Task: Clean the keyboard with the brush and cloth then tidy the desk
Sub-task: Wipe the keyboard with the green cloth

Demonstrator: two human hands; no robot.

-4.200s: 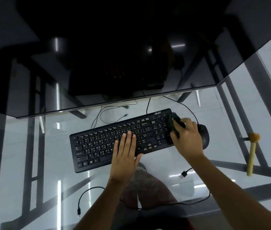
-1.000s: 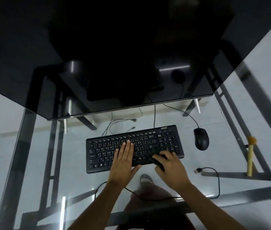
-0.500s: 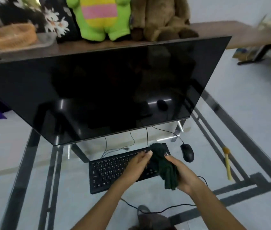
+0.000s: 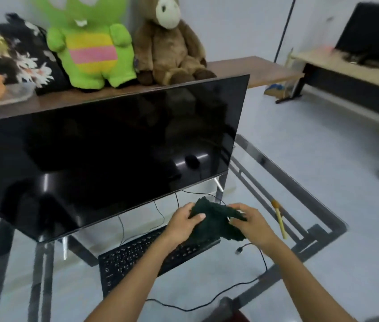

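Observation:
A dark green cloth (image 4: 214, 220) hangs in the air above the right end of the black keyboard (image 4: 137, 259). My left hand (image 4: 182, 223) pinches its left side and my right hand (image 4: 252, 223) grips its right side. The keyboard lies on the glass desk (image 4: 265, 173) below the big black monitor (image 4: 105, 154). The brush (image 4: 279, 217), with a yellow handle and tan bristles, lies on the glass to the right of my hands. The mouse is hidden behind the cloth and hands.
A loose USB cable (image 4: 239, 249) trails across the glass near my right forearm. Behind the monitor a wooden shelf (image 4: 253, 68) carries a green plush toy (image 4: 91, 47), a brown plush toy (image 4: 167, 47) and a floral cushion (image 4: 14, 52). Another desk (image 4: 346, 68) stands at the far right.
The cloth came off the keyboard and my left hand left the keys to take hold of it. Both hands now hold it spread in the air. My head has tilted up.

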